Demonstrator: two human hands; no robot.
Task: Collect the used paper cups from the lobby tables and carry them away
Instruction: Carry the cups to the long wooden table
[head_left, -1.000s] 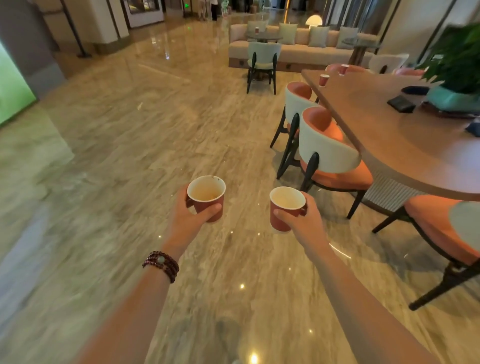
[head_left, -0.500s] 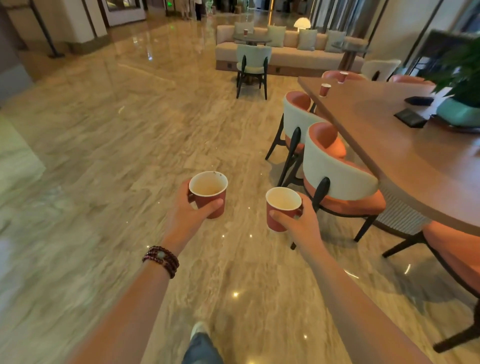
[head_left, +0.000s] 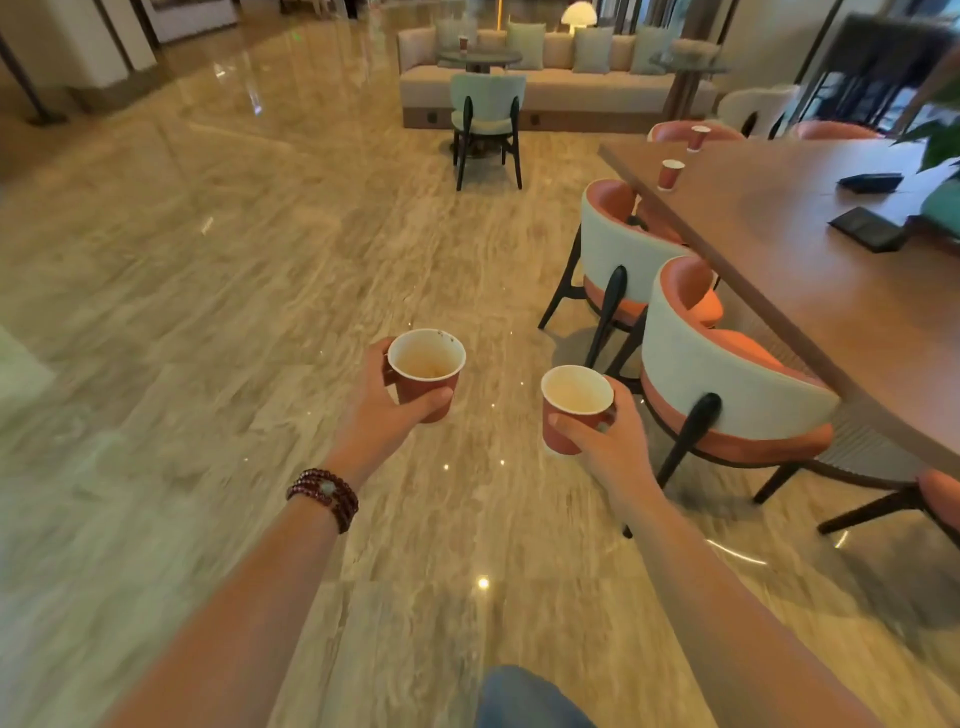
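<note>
Sofa (head_left: 571, 88) nearer, hands (head_left: 379, 421) gripping cups (head_left: 560, 434), print perhaps unreadable

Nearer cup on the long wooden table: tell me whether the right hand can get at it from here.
Probably not. The right hand is full, gripping a cup, and the nearer table cup stands well ahead near the far end of the table, beyond two chairs pushed in along its edge.

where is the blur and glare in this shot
Head view: the floor is smeared by motion blur toward the left and bottom edges; the left cup and right cup are fairly sharp; small light glints dot the polished floor; the wide lens bows the table edge.
</note>
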